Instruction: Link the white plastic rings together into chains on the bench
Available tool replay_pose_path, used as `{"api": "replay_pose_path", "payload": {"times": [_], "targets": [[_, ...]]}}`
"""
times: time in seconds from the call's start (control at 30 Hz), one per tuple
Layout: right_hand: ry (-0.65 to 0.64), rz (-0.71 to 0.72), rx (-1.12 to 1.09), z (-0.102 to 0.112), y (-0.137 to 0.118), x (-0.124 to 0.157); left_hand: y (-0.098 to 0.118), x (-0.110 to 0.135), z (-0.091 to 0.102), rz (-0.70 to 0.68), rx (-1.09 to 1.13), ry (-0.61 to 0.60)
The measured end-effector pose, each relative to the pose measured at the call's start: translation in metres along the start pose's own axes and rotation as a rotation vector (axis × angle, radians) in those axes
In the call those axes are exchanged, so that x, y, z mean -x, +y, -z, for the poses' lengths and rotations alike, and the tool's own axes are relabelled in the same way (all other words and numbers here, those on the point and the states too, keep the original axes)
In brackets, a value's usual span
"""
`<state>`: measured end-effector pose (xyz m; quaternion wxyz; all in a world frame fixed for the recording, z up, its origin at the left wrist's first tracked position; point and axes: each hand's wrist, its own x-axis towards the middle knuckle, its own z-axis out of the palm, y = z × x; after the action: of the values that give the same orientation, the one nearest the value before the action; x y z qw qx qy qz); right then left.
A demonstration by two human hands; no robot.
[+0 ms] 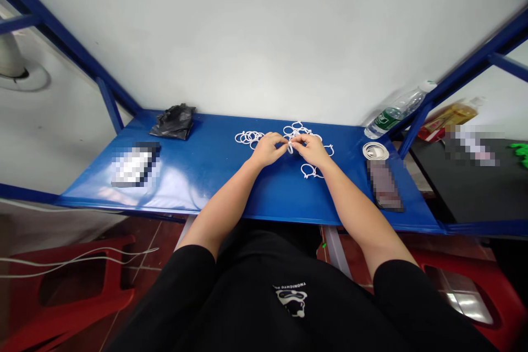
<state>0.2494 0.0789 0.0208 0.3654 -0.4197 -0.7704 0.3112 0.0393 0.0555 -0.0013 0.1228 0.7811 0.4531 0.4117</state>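
Note:
Over the middle of the blue table, my left hand [269,148] and my right hand [310,148] meet with their fingertips pinched together. Between them is a small white plastic ring [290,148], gripped from both sides and partly hidden by the fingers. A cluster of similar white rings [297,126] lies just beyond my right hand. Several more overlapping rings [247,136] rest beside my left hand. Nearer to me, under my right wrist, is another white ring [307,170] with a small knob on its edge, next to one that my arm partly covers.
On the blue table [206,176], a black plastic bag [175,121] and a blurred flat object [136,165] lie at left. At right are a coiled white cable [375,151], a dark phone-like object [385,184] and a tilted water bottle [398,110]. Red stools stand below.

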Motion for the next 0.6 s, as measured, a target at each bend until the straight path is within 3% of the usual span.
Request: {"api": "replay_pose_path", "payload": {"times": [0.43,0.6], "targets": [[-0.029,-0.032,0.006,-0.0001,0.0001,-0.0003,-0.0037,-0.0014,0.0015,-0.027,-0.025,-0.048],[0.019,-0.031,-0.027,-0.0041,0.0015,-0.0007,-0.001,-0.0012,0.0013,0.004,-0.033,0.011]]}}
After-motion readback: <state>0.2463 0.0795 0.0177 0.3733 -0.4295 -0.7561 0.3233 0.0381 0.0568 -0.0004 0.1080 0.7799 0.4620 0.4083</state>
